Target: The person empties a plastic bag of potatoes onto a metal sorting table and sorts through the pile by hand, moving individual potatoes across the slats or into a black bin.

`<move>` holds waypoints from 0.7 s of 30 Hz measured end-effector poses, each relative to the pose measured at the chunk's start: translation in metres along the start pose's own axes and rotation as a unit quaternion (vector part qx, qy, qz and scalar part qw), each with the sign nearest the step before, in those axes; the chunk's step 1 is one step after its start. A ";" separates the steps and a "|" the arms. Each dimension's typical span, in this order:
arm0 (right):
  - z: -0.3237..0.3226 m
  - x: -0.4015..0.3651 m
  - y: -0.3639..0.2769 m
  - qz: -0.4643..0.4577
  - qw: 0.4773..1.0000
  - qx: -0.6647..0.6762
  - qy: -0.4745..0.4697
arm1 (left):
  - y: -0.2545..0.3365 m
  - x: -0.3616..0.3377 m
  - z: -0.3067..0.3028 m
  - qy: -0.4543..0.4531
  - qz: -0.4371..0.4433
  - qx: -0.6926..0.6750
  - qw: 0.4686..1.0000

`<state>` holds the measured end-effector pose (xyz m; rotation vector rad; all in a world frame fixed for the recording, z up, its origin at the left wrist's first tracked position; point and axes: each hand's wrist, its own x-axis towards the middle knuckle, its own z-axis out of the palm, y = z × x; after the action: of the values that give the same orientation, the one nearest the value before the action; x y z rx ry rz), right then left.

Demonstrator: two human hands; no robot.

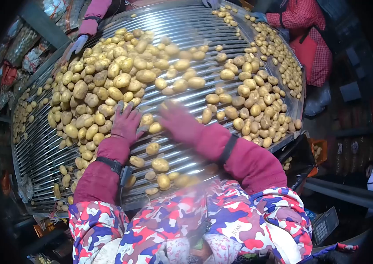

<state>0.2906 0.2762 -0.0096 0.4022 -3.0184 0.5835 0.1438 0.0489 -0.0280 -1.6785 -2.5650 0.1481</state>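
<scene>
My left hand (126, 123), in a dark pinkish glove, lies at the lower right edge of a big heap of potatoes (103, 83). Its fingers are spread against the potatoes and hold none. My right hand (177, 122), gloved alike, is over the metal bars of the sorting table (169, 154), right of the left hand. Motion smears its fingers, so I cannot make out whether it holds anything. A few loose potatoes (160, 165) lie on the bars between my forearms. More potatoes (186, 75) are blurred beyond my right hand.
A second spread of potatoes (257, 105) covers the table's right side, with smaller ones (279, 48) along the far right edge. One co-worker's gloved hand (80, 44) is at the far left rim; another's red checked sleeve (298, 17) reaches in at right. An orange crate (319, 152) stands beyond the right edge.
</scene>
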 end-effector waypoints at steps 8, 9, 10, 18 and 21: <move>-0.054 -0.001 0.044 0.204 0.976 -0.032 -0.065 | 0.001 0.000 -0.006 0.001 0.000 -0.023 1.000; -0.056 0.008 0.052 0.192 0.979 -0.063 -0.004 | 0.001 0.002 -0.009 -0.006 -0.002 -0.026 1.000; -0.059 0.018 0.055 0.199 0.978 -0.058 0.010 | 0.001 0.001 -0.011 -0.003 -0.001 -0.032 0.999; -0.026 0.107 0.042 0.059 0.987 -0.048 0.140 | -0.001 0.001 -0.009 0.063 0.016 -0.035 0.997; 0.007 0.149 0.049 0.065 0.982 -0.079 0.158 | -0.001 0.002 -0.006 0.076 0.018 -0.040 0.996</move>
<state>0.1341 0.2807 -0.0206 0.0925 -2.7708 0.3670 0.1428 0.0502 -0.0223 -1.6923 -2.4604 -0.0792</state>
